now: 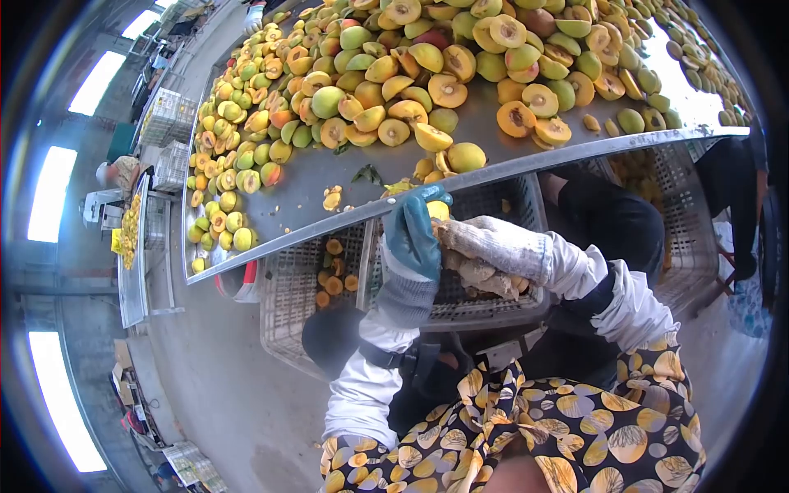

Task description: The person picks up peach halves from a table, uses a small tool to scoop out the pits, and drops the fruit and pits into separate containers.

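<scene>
My left hand, in a blue-coated glove, grips a yellow-green fruit just below the table's front edge. My right hand, in a stained white knit glove, is pressed against that fruit from the right; whether it holds a tool I cannot tell. Both hands hover above a grey plastic crate. The metal table beyond carries a big heap of whole and halved fruits.
A second grey crate at the left holds a few orange fruit pieces. More crates sit at the right. Another table with fruit and stacked crates stand far left. A person in dark clothes is at the right.
</scene>
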A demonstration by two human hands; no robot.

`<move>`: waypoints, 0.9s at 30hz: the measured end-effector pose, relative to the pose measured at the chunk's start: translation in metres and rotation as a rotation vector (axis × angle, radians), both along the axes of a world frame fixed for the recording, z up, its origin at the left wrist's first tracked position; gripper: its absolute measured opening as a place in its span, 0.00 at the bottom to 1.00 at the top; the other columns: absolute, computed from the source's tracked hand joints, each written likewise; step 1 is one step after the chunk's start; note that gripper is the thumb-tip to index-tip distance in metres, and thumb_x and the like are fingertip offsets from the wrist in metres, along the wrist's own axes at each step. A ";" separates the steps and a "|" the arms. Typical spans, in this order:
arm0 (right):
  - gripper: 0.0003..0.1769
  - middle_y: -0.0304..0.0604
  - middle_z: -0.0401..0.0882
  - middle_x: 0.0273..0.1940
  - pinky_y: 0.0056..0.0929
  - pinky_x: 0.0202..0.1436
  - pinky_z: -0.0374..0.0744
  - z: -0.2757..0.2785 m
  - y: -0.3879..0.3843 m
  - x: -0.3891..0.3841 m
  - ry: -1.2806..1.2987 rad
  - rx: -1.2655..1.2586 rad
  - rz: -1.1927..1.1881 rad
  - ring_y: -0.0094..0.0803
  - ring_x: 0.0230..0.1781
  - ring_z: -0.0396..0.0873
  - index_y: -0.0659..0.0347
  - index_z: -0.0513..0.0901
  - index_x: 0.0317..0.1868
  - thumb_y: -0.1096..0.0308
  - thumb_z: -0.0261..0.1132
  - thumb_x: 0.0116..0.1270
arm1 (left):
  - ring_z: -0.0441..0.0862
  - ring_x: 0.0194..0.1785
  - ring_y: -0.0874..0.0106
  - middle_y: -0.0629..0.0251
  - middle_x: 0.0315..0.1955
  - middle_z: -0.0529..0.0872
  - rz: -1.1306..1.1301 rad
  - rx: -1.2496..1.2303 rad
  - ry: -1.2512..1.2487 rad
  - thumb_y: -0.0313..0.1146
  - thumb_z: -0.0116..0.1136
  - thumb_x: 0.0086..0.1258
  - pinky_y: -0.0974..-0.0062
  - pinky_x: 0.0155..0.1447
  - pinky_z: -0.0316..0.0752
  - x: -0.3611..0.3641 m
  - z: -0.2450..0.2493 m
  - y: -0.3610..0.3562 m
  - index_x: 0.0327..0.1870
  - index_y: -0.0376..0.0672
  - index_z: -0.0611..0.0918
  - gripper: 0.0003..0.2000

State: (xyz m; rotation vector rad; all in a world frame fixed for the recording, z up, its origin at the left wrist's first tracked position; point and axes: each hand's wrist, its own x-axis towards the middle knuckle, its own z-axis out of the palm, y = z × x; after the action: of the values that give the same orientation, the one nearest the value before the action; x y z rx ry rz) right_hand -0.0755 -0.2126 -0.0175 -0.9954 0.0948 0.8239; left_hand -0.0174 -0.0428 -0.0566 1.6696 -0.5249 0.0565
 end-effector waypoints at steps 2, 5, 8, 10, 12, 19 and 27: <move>0.29 0.29 0.66 0.16 0.20 0.08 0.64 -0.007 -0.001 0.001 0.041 0.109 0.015 0.19 0.08 0.63 0.56 0.76 0.40 0.35 0.58 0.75 | 0.86 0.44 0.62 0.53 0.44 0.88 0.039 0.084 -0.111 0.37 0.45 0.85 0.67 0.50 0.82 -0.001 0.002 0.000 0.52 0.34 0.82 0.15; 0.30 0.31 0.68 0.17 0.22 0.10 0.69 -0.008 -0.010 0.005 0.169 0.259 0.087 0.20 0.08 0.65 0.57 0.76 0.40 0.35 0.55 0.76 | 0.86 0.46 0.62 0.53 0.45 0.87 0.039 0.083 -0.243 0.38 0.44 0.85 0.67 0.51 0.81 0.003 -0.001 -0.002 0.52 0.36 0.83 0.16; 0.31 0.31 0.67 0.17 0.23 0.09 0.70 -0.001 0.001 -0.003 -0.298 -0.195 -0.037 0.21 0.09 0.67 0.57 0.75 0.39 0.34 0.53 0.77 | 0.86 0.46 0.61 0.53 0.45 0.87 0.049 0.106 -0.062 0.41 0.43 0.85 0.66 0.51 0.81 -0.003 -0.004 -0.005 0.54 0.36 0.83 0.18; 0.32 0.32 0.67 0.16 0.24 0.10 0.71 -0.003 0.002 -0.001 -0.253 -0.207 0.000 0.21 0.09 0.68 0.58 0.76 0.39 0.33 0.52 0.77 | 0.86 0.46 0.64 0.56 0.45 0.88 0.029 0.019 0.015 0.44 0.41 0.86 0.68 0.52 0.81 -0.009 0.004 -0.008 0.55 0.36 0.82 0.21; 0.31 0.31 0.67 0.17 0.23 0.09 0.71 -0.010 -0.006 0.001 -0.111 -0.020 0.067 0.20 0.08 0.68 0.58 0.76 0.39 0.34 0.53 0.77 | 0.86 0.46 0.66 0.57 0.45 0.88 0.010 -0.069 0.047 0.45 0.40 0.86 0.69 0.54 0.81 -0.012 0.002 -0.010 0.56 0.36 0.82 0.22; 0.24 0.27 0.63 0.16 0.17 0.03 0.63 -0.027 -0.011 0.005 0.279 0.691 0.216 0.16 0.06 0.63 0.56 0.75 0.39 0.43 0.55 0.80 | 0.86 0.49 0.68 0.57 0.44 0.89 -0.297 0.096 -0.203 0.40 0.43 0.86 0.70 0.55 0.81 0.012 0.020 0.003 0.52 0.34 0.83 0.19; 0.29 0.40 0.77 0.19 0.35 0.24 0.80 -0.007 0.003 0.011 -0.671 -0.302 0.144 0.35 0.16 0.79 0.64 0.82 0.42 0.41 0.57 0.78 | 0.87 0.40 0.69 0.58 0.36 0.89 -0.189 -0.171 0.456 0.50 0.42 0.86 0.72 0.48 0.83 0.009 0.034 0.015 0.49 0.34 0.84 0.25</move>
State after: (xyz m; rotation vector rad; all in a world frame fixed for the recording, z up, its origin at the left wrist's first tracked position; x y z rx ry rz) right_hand -0.0649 -0.2100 -0.0242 -1.5331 -0.4435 0.5759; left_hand -0.0086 -0.0276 -0.0224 1.4003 -0.3171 -0.3996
